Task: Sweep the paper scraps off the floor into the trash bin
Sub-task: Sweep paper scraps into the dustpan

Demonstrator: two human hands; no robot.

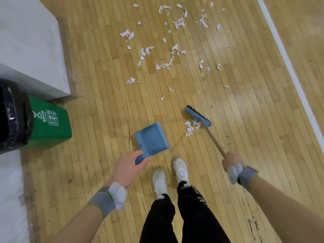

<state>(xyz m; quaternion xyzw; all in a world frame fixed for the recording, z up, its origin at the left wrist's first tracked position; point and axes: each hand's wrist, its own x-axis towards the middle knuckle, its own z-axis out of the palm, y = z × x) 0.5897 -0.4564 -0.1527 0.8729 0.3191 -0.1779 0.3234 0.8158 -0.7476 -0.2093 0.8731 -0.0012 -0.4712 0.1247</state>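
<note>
Left hand [128, 170] gripped dustpan [152, 139] handle, mouth turned toward broom [198, 115] to catch. Right hand [231, 161] curled round broom stick. Few paper scraps [190, 128] beside bristles (most scattered farther out). Trash bin [50, 123] at left for dumping.

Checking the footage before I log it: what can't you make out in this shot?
Head view only:
- Trash bin inside: cut off by the left edge, dark under the black liner.
- Bin label text: too small.
- Dustpan handle: mostly under the grip of the left hand.
- Broom handle's end: inside the right hand.
</note>
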